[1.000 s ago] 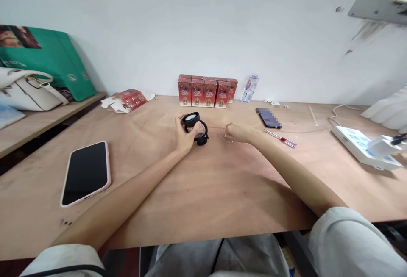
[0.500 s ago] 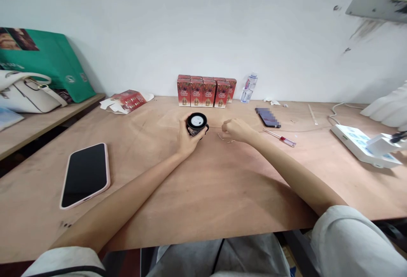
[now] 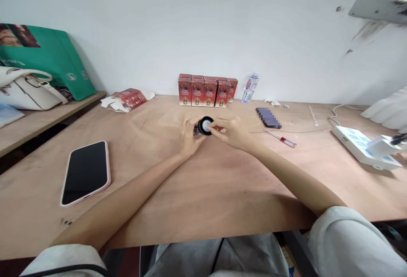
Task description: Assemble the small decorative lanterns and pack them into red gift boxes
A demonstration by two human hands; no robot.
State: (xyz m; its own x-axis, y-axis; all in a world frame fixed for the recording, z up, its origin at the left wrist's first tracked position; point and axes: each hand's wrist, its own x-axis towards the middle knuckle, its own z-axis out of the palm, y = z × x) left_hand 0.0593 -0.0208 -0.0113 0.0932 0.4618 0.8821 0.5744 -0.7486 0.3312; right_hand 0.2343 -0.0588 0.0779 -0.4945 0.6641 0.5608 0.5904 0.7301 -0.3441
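Observation:
My left hand [image 3: 188, 138] is wrapped around a small black lantern-like object [image 3: 197, 128], tilted so that its round end faces right and up toward me. A white disc [image 3: 206, 125] sits inside the black rim. My right hand [image 3: 233, 132] has thumb and forefinger pinched together at this disc, touching or almost touching it. Whatever is between those fingertips is too small to make out. To the right of my right hand lies a screwdriver [image 3: 281, 138] with a clear and red handle.
Several red printed boxes [image 3: 203, 92] stand by the wall beside a plastic bottle [image 3: 250, 87]. An opened red box [image 3: 130, 100] lies left. Two phones lie on the table, a pink-cased one [image 3: 85, 173] and a dark one [image 3: 269, 117]. A power strip [image 3: 362, 146] is at right.
My right hand has moved left from the table to the white disc. My left hand has tilted the lantern-like object to the right. The thin metal pieces near my right hand no longer show.

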